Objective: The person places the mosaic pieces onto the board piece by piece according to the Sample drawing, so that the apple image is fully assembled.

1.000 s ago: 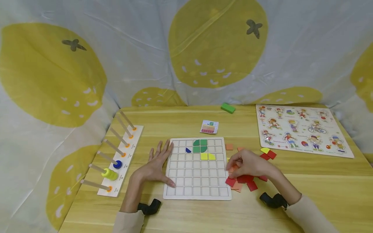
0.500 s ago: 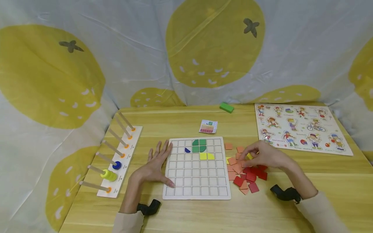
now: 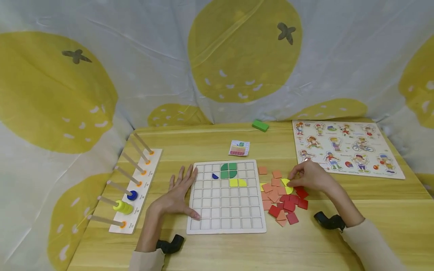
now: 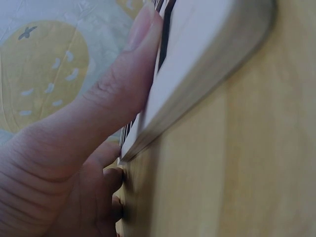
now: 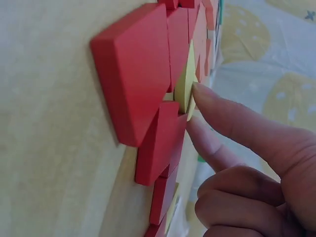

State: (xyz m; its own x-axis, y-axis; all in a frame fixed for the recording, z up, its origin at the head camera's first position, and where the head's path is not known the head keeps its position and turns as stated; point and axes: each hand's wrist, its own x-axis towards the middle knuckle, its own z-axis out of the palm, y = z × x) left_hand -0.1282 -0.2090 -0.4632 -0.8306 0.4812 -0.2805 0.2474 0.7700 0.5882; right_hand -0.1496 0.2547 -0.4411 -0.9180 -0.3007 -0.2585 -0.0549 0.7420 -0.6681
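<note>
My left hand (image 3: 174,197) lies with fingers spread along the left side of a white grid board (image 3: 220,203), its thumb on the board's edge in the left wrist view. On the board are a blue piece (image 3: 215,176), several green pieces (image 3: 228,171) and two yellow ones (image 3: 238,183). To the right, my right hand (image 3: 310,177) pinches a yellow tile (image 5: 184,84) between thumb and index finger, the other fingers curled. That tile is low among red tiles (image 3: 289,206) and orange tiles (image 3: 273,195), its edge tipped up in the right wrist view.
A small printed pattern card (image 3: 239,148) lies beyond the board. Left of my left hand stands a peg counting rack (image 3: 138,205) with yellow and blue rings. A green block (image 3: 260,126) and a picture puzzle board (image 3: 349,145) sit toward the back.
My right hand has moved from the orange and red tiles near the board to the pile's far right side, at the yellow tiles. The left hand stays on the board.
</note>
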